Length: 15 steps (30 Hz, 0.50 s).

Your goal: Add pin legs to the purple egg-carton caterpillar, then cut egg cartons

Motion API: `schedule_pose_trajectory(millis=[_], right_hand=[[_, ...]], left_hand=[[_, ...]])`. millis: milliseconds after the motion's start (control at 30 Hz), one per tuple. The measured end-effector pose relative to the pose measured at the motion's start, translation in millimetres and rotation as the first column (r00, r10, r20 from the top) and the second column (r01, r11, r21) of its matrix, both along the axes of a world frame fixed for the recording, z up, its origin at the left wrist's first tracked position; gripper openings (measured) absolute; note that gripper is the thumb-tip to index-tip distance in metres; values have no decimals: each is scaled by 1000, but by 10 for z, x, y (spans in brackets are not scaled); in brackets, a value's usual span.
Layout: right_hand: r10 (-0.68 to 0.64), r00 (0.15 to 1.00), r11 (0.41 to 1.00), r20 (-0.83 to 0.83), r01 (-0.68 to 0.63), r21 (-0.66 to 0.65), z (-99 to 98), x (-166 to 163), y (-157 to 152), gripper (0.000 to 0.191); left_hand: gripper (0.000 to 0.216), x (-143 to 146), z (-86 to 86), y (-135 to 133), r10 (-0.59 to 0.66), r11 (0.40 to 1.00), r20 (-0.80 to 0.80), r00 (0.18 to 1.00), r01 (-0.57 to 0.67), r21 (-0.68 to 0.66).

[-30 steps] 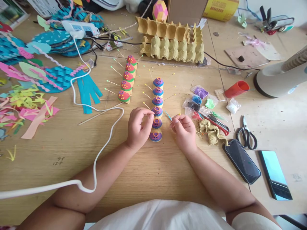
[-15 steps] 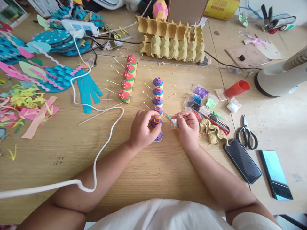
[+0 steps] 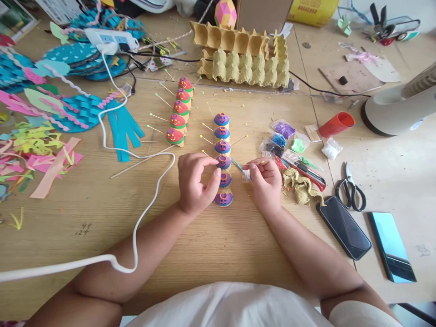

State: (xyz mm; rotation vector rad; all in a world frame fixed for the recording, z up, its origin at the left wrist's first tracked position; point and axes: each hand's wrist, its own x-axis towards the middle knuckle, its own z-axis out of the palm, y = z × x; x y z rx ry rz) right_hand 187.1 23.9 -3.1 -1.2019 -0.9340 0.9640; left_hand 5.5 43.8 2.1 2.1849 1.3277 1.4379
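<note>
A row of purple and blue painted egg-carton cups (image 3: 223, 179), with orange rings and small faces, runs away from me on the table. Thin yellow-tipped sticks (image 3: 207, 127) poke out from both its sides. My left hand (image 3: 197, 184) is at the row's left edge, thumb and forefinger spread apart, the fingertips close to the nearer cups; whether they touch is unclear. To the right of the row, my right hand (image 3: 266, 184) pinches a thin yellow-tipped stick (image 3: 250, 164). A thin blue stick (image 3: 237, 165) lies between this hand and the row.
A similar red and green row (image 3: 179, 111) stands farther left. Egg cartons (image 3: 243, 68) lie at the back. On the right are clay packets (image 3: 284, 131), a box cutter (image 3: 308, 172), scissors (image 3: 349, 190) and two phones (image 3: 344, 227). A white cable (image 3: 136, 227) crosses the left side.
My left hand has drawn back leftward from the purple row and its fingers have opened wider. The row has shifted slightly toward me, showing more of its front cup. My right hand stays nearly still.
</note>
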Motion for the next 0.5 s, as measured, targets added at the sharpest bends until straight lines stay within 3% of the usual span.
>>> schedule_pose_trajectory(millis=[167,367,500], right_hand=[[-12,1000,1000,19,11,9,-5,-3,10,27],[9,998,1000,69,-10,18,-27,-3,33,21],[15,994,1000,107,-18,23,-44,-3,53,22]], left_hand=[[31,5,-26,49,142,990,-55,988,-142,14],[36,-9,-8,55,-18,998,-61,998,14,-67],[43,12,25,13,-90,995,-163,983,80,-67]])
